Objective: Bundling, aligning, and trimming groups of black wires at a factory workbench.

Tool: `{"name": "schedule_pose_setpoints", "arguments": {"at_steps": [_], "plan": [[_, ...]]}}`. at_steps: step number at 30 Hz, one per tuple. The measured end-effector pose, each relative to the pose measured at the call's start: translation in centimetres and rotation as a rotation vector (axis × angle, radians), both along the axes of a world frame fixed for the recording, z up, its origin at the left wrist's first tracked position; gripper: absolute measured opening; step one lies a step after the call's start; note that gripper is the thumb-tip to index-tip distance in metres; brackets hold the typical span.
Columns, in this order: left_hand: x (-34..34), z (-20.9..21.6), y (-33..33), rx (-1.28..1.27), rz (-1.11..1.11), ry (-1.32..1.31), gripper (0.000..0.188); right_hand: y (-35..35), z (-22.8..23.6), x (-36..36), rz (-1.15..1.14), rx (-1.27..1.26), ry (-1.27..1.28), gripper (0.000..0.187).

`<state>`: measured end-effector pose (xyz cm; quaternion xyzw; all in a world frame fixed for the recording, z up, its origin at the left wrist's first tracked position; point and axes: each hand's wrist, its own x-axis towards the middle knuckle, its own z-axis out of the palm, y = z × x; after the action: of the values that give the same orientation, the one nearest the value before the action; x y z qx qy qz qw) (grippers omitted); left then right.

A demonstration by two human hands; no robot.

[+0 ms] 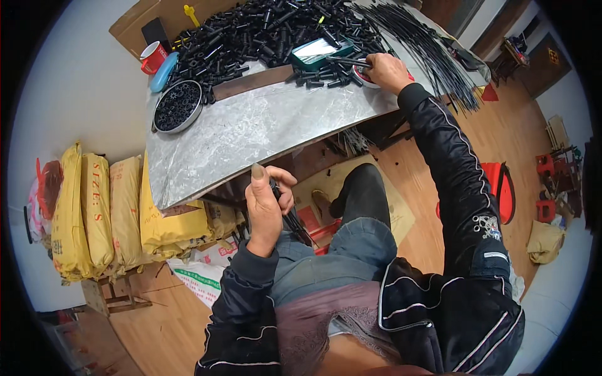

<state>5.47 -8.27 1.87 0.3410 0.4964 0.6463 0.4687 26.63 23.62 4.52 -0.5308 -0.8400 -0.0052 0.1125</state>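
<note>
My right hand (389,72) is over the far right part of the table, its fingers closed on a slim black rod (348,61) that points left. Just under that hand is a small round red-and-white container (365,80), partly covered by it. My left hand (266,200) is in front of the table's near edge, above my lap, thumb up and fingers curled around something dark, mostly hidden. Thin black rods (297,227) show just below this hand; whether it grips them I cannot tell. A green tray (313,63) with pale thin pieces stands left of the right hand.
Black tubular parts (251,37) heap along the back of the grey table (251,131), behind a flat brown strip (254,83). A round tin (178,106) of small black rings, a red mug (152,57) and long black rods (426,47) lie around. Yellow sacks (97,213) stand left.
</note>
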Motion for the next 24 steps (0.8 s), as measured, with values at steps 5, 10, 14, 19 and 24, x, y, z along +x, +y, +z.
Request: {"name": "schedule_pose_setpoints", "arguments": {"at_steps": [5,10,14,19,24], "plan": [[-0.42,-0.25,0.03,-0.007,-0.033,-0.043,0.069,0.64,0.28,-0.02,-0.035,0.010,-0.029,0.028],[-0.27,-0.20,0.01,-0.005,-0.039,-0.033,0.069,0.21,0.39,-0.29,0.052,-0.045,0.044,0.033],[-0.03,-0.03,-0.11,-0.008,-0.039,-0.012,0.069,0.14,0.35,-0.72,0.034,-0.045,0.008,0.033],[0.09,0.06,-0.30,-0.003,-0.056,-0.023,0.068,0.16,0.36,-0.41,0.061,-0.034,0.010,0.031],[0.34,-0.01,-0.40,0.006,-0.072,-0.003,0.068,0.04,0.03,-0.58,0.046,0.008,-0.094,0.027]]}}
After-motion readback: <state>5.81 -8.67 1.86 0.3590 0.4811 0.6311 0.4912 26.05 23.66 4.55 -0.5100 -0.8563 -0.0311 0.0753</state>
